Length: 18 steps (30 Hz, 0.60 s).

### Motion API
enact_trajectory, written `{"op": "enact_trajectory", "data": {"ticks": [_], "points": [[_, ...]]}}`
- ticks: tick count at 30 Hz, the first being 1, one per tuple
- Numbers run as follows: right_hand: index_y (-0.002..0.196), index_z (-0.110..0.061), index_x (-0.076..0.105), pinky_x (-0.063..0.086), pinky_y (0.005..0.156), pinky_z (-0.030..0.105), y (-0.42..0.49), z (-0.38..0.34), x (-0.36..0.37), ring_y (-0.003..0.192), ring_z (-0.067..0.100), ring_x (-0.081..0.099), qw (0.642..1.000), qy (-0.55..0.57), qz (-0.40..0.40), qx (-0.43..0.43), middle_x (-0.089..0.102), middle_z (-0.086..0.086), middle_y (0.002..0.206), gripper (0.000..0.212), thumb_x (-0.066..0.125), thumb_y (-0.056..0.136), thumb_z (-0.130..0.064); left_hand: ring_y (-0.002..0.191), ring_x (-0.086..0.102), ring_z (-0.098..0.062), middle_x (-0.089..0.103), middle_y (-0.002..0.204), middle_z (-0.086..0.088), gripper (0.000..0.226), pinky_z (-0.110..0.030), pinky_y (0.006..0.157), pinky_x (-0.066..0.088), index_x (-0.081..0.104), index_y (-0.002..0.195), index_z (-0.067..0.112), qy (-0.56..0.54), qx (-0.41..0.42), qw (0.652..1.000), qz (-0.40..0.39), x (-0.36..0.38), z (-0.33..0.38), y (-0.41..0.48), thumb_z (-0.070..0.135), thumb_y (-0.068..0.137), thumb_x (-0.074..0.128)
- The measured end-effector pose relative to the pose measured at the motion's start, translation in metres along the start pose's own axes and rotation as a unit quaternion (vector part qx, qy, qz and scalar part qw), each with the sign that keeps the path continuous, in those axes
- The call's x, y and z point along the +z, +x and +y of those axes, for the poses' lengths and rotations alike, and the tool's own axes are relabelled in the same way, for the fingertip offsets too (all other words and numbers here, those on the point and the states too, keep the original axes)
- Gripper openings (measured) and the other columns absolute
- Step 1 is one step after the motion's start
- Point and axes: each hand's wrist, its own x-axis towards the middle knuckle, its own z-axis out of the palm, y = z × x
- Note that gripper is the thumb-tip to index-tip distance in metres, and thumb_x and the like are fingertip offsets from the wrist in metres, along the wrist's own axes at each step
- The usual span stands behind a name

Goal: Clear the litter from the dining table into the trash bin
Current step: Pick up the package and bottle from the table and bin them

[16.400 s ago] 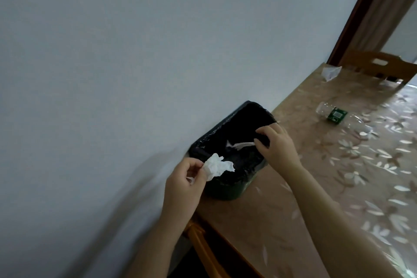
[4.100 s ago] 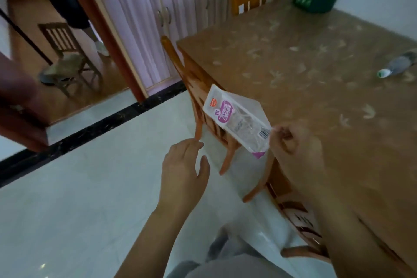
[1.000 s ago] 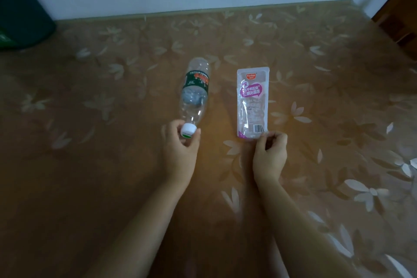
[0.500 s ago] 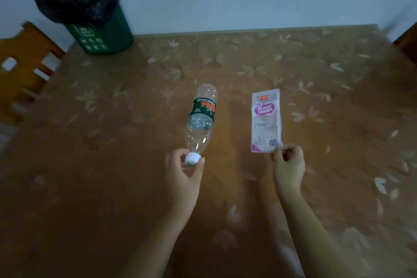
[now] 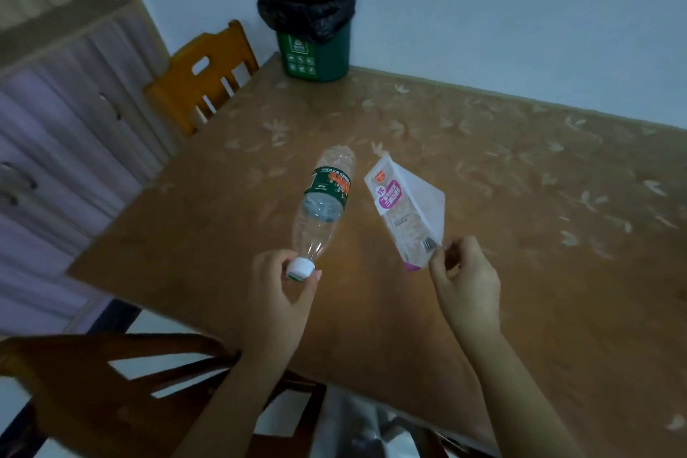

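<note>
My left hand (image 5: 284, 303) pinches the white cap of a clear plastic bottle (image 5: 322, 206) with a green label, lifted off the table with its base pointing away from me. My right hand (image 5: 466, 284) pinches the bottom corner of a clear plastic wrapper (image 5: 407, 206) with a pink print, held up above the table. The green trash bin (image 5: 316, 48) with a black liner stands at the table's far left corner against the wall, well beyond both hands.
The brown dining table (image 5: 483, 197) has a leaf-patterned cover. A wooden chair (image 5: 202, 74) stands at the far left side, another chair back (image 5: 111, 383) is near me at the bottom left. A cabinet with purple-lined doors (image 5: 55, 141) stands to the left.
Both hands have lifted the bottle and the wrapper higher off the table. My view has swung left, so the bin and far chair now sit ahead at the top.
</note>
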Motion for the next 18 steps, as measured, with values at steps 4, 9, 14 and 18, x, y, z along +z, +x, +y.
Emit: {"op": "enact_trajectory", "data": {"ticks": [4, 9, 14, 18], "points": [[0.070, -0.004, 0.049, 0.029, 0.050, 0.028, -0.028, -0.042, 0.021, 0.052, 0.027, 0.051, 0.993, -0.002, -0.026, -0.111, 0.057, 0.009, 0.061, 0.017, 0.065, 0.077, -0.004, 0.090, 0.054, -0.014, 0.050, 0.100, 0.002, 0.033, -0.035, 0.076, 0.052, 0.049, 0.096, 0.026, -0.002, -0.024, 0.999, 0.046, -0.055, -0.017, -0.019, 0.020, 0.073, 0.072], [0.067, -0.003, 0.049, 0.032, 0.049, 0.027, -0.080, -0.106, 0.052, 0.046, 0.023, 0.049, 0.980, -0.008, -0.064, -0.190, 0.054, 0.008, 0.057, 0.021, 0.068, 0.071, 0.004, 0.090, 0.055, -0.017, 0.050, 0.101, 0.002, 0.035, -0.029, 0.075, 0.051, 0.049, 0.099, 0.021, -0.014, -0.059, 0.991, 0.118, -0.138, -0.042, -0.044, 0.017, 0.074, 0.073], [0.069, -0.003, 0.052, 0.033, 0.046, 0.022, -0.141, -0.171, 0.081, 0.047, 0.021, 0.050, 0.966, -0.006, -0.088, -0.244, 0.056, 0.008, 0.058, 0.019, 0.069, 0.070, 0.005, 0.087, 0.059, -0.015, 0.058, 0.102, -0.003, 0.034, -0.012, 0.066, 0.050, 0.050, 0.097, 0.022, -0.072, -0.085, 0.977, 0.181, -0.231, -0.076, -0.069, 0.023, 0.070, 0.071], [0.073, -0.004, 0.053, 0.035, 0.050, 0.024, -0.190, -0.216, 0.107, 0.051, 0.020, 0.050, 0.964, 0.007, -0.102, -0.246, 0.057, 0.007, 0.061, 0.019, 0.069, 0.071, 0.006, 0.087, 0.058, -0.011, 0.053, 0.097, 0.010, 0.042, -0.022, 0.071, 0.048, 0.045, 0.089, 0.039, -0.084, -0.103, 0.972, 0.193, -0.294, -0.107, -0.093, 0.012, 0.073, 0.073]]}}
